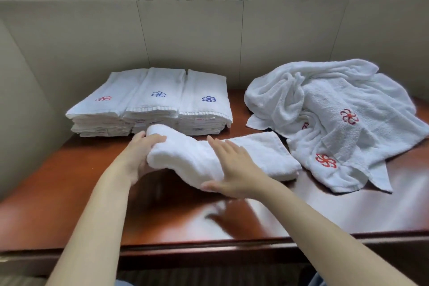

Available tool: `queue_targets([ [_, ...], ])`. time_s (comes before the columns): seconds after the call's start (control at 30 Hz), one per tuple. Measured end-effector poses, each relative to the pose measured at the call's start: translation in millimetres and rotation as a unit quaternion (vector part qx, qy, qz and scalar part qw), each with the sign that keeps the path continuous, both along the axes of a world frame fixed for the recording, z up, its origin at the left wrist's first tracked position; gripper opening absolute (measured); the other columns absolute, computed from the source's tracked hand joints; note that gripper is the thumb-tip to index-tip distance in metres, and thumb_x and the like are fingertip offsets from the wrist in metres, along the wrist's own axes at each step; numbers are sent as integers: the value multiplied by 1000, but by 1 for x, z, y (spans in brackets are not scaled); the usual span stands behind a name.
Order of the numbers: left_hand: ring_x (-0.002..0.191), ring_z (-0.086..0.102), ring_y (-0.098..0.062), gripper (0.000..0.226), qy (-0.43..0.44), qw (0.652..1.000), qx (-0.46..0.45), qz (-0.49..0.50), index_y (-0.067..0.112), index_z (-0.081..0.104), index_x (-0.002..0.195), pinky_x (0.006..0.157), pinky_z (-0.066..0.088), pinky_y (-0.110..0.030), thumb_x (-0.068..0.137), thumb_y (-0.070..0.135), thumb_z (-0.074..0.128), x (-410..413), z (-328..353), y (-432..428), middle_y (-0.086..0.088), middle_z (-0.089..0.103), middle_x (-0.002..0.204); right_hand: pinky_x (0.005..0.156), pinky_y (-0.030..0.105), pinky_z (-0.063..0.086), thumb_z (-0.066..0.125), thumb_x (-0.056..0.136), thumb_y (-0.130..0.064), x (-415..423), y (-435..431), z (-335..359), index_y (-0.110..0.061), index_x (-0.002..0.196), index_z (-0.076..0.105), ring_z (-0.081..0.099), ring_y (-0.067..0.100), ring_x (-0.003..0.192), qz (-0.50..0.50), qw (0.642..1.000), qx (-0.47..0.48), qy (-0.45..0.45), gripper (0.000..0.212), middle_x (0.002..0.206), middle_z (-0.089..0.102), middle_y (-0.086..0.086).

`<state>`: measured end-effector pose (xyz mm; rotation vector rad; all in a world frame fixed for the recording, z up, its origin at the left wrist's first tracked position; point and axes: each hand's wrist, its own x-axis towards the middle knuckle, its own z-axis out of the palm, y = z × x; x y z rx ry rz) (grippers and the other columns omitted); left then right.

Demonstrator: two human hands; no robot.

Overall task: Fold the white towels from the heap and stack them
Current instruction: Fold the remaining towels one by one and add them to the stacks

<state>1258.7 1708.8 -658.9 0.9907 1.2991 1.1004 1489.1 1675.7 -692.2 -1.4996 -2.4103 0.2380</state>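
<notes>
Our bare forearms (97,216) reached across the glossy brown desk (81,193) to a white towel (185,158) that lay lengthwise as a narrow band. Our left grip (141,153) was clamped on the band's left end, thumb over and fingers under, holding that end raised off the desk. Our right grip (234,169) lay spread and flat on the band's middle, fingers straight, thumb at the near edge. To the right of the right grip the rest of the towel lay flat on the desk, its far corner just beside the loose heap (336,118), which sat further right still. Beyond the left grip stood three stacks of folded towels (151,104), side by side. We judged the step in hand to be folding the raised left end over to the right. To do it well, we needed the flat palm to mark the crease, the raised end carried over level so the long edges met, and the corners matched before we pressed down. Dragging the band risked skewing it toward the heap.
</notes>
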Motion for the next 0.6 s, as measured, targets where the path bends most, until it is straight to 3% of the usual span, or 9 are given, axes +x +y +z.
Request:
queue_targets([
  [0.03,90,67,-23,48,-13,999,36,-15,17,47,132,59,55,-32,87,22,62,7,4,-3,-10,63,120,116,48,13,61,74,-66,-16,-5,-4,-27,151,-8,13,24,143,24,1000,-8,7,110,157,17,3],
  [0.1,88,69,-21,52,-14,995,82,-55,23,47,132,59,54,-30,83,32,64,19,10,-10,-7,66,115,106,44,32,66,76,-55,-39,-9,-15,-27,151,-4,36,27,133,-3,997,33,72,107,148,38,5],
  [0.2,74,71,-19,35,-17,992,112,-63,27,51,124,58,53,-27,92,39,55,27,10,-15,-8,71,97,74,37,46,57,89,-29,-45,-4,-8,-26,139,35,60,34,95,-78,955,104,266,54,107,68,8],
  [0.3,84,68,-13,34,-19,987,155,25,22,49,127,70,50,-27,94,29,56,32,12,-13,-6,68,101,72,32,46,52,94,-17,-29,3,20,-27,103,58,60,15,80,-59,899,35,432,15,85,65,-5],
  [0.37,107,58,-15,48,34,983,173,59,19,42,134,89,47,-31,91,27,61,36,20,-13,-5,55,121,72,28,47,51,96,-24,-17,2,45,-29,93,61,58,9,79,-46,846,-41,529,12,85,63,-7],
  [0.43,120,55,-23,57,-17,986,165,-18,16,43,139,97,46,-35,89,37,61,36,34,-15,-7,54,133,67,29,52,52,96,-33,-9,0,71,-28,96,64,63,13,77,-32,787,-117,605,13,85,67,-4],
  [0.47,118,59,-26,55,-80,982,148,-83,16,50,136,91,51,-35,88,43,57,36,46,-19,-10,60,130,64,26,54,53,95,-36,-6,0,87,-26,98,65,66,13,75,-25,765,-134,629,15,83,69,-4],
  [0.53,112,64,-23,48,-168,954,146,-203,18,63,125,80,56,-30,93,48,43,32,73,-27,-10,65,123,61,25,55,54,94,-39,-4,3,118,-24,99,66,69,12,74,-15,753,-134,644,20,83,72,-5],
  [0.6,109,65,-23,51,-229,914,191,-273,15,67,120,79,56,-31,100,43,30,31,98,-34,-10,67,119,61,25,55,51,96,-38,-4,5,147,-23,97,66,69,12,72,5,757,-110,644,21,81,71,-5],
])
